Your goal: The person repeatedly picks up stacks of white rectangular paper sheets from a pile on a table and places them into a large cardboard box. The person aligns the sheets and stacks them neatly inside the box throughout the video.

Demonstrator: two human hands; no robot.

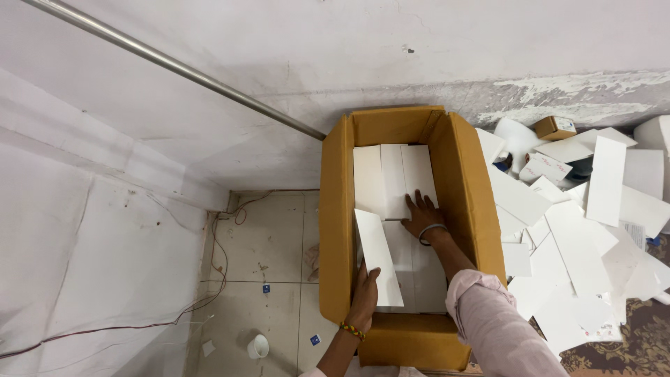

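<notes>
Hands work inside the open cardboard carton [412,132]. I see my left hand [365,297] with its grip clasped on the lower end of a flat white box [377,255], tilted against the carton's left wall. My right hand [421,213] reaches deeper, palm down, fingers spread and released on the white boxes stacked [394,174] within.

An open carton [412,342] is set on the floor [269,244] against the wall [209,126]. Flat boxes [394,174] are laid side by side in it. Another flat box [378,255] is held tilted at its left wall by the left hand [366,297]; the right hand [421,215] is pressed on the laid boxes. A loose heap of flat boxes [572,237] is spread right of the carton, and a small cup [258,345] is left on the floor to its left.
</notes>
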